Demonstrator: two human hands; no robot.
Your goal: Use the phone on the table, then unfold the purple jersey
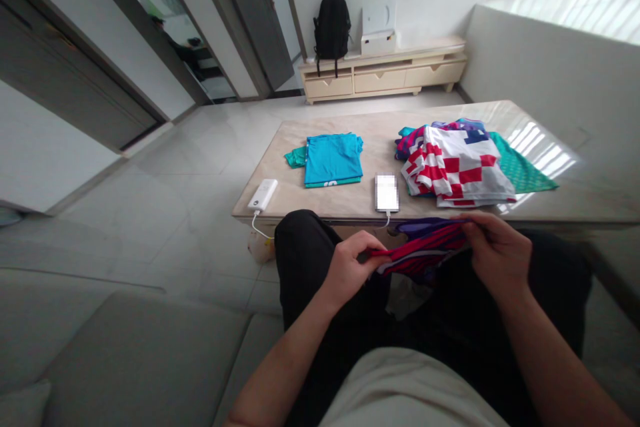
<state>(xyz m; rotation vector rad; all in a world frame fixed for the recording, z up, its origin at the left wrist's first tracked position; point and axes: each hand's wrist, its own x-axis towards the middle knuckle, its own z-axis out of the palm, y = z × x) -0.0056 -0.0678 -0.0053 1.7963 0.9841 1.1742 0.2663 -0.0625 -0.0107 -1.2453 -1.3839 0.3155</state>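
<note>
A: How far along is the folding?

B: One blue shirt (333, 159) lies folded on the table (575, 203); a checked pile (457, 167) waits beside it.

A: And the hands?

B: The left hand (350, 268) and right hand (497, 250) are both pinched shut on a red-and-purple striped jersey (425, 248) over the lap.

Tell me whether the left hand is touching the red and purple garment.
Touching. The head view shows the left hand pinching one end of the red and purple garment, fingers closed on the fabric.

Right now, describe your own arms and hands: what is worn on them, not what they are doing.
Both forearms are bare to the edge of the picture, with no sleeves in view. The left hand and right hand wear no gloves; no ring, watch or bracelet shows. Black trousers cover the legs.
</note>
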